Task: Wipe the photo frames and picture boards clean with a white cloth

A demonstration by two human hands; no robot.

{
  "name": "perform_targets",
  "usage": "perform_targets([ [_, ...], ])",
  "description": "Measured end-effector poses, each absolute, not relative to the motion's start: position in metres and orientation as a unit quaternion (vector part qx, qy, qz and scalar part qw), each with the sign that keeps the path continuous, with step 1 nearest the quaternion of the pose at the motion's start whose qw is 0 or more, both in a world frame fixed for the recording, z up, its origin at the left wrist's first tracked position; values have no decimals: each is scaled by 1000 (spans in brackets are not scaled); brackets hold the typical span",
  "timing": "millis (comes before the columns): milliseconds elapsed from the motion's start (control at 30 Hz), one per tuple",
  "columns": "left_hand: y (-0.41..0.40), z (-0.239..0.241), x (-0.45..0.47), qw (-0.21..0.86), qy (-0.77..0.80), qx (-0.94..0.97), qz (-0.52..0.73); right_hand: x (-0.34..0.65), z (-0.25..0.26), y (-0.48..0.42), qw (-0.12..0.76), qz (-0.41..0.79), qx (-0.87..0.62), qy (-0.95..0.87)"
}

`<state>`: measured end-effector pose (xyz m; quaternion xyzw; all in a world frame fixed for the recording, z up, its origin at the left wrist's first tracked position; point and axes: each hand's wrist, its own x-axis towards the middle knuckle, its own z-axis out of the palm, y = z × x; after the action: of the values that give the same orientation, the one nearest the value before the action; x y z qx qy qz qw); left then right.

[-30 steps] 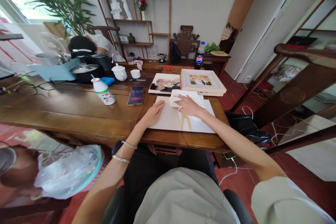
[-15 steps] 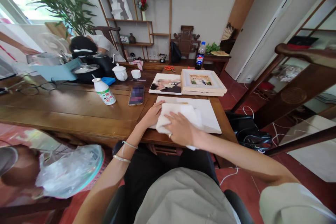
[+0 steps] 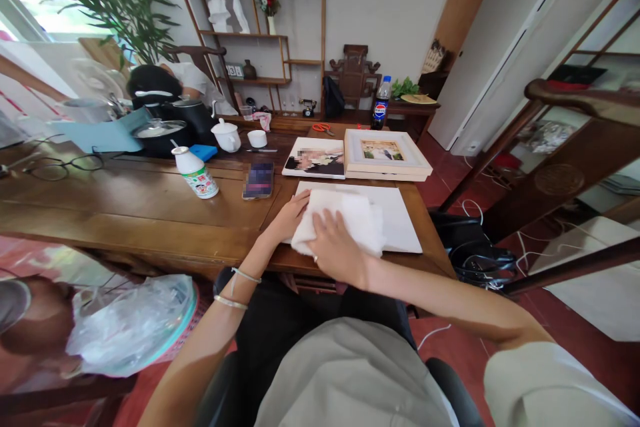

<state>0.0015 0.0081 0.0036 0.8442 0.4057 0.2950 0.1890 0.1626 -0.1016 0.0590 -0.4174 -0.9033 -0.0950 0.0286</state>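
Note:
A white fluffy cloth lies folded over a flat white panel near the table's front edge. My right hand presses down on the cloth and holds it, its fingers bent over the top and slightly apart. A ring shows on one finger. My left hand rests at the panel's left side, fingers stretched out and lying flat, their tips next to the cloth. The cloth hides the middle of the panel.
Behind the panel lie a photo print and a white framed picture. A cola bottle stands beyond them. To the left are a phone, a white drink bottle, a lidded teapot and a cup.
My right hand has shifted a little left with the cloth, which now looks more spread out. A tan patch seen on the panel is now out of sight. My left hand stays put.

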Motion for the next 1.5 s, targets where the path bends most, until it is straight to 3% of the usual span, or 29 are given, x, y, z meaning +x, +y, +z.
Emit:
perform_targets([
  [167, 9, 2, 2, 189, 413, 844, 286, 175, 62, -118, 12, -72, -375, -924],
  [433, 12, -3, 5, 182, 433, 835, 286, 212, 81, -29, 48, 9, -419, -907],
  [667, 8, 3, 6, 166, 424, 836, 307, 172, 92, 34, 100, 66, -397, -910],
  [867, 9, 2, 6, 165, 414, 839, 312, 153, 93, 51, 92, 96, -403, -906],
  [1333, 10, 0, 4, 173, 434, 836, 289, 314, 72, -14, 85, 77, -528, -842],
  [1500, 10, -2, 4, 170, 432, 837, 289, 314, 83, -92, 54, 105, -451, -885],
])
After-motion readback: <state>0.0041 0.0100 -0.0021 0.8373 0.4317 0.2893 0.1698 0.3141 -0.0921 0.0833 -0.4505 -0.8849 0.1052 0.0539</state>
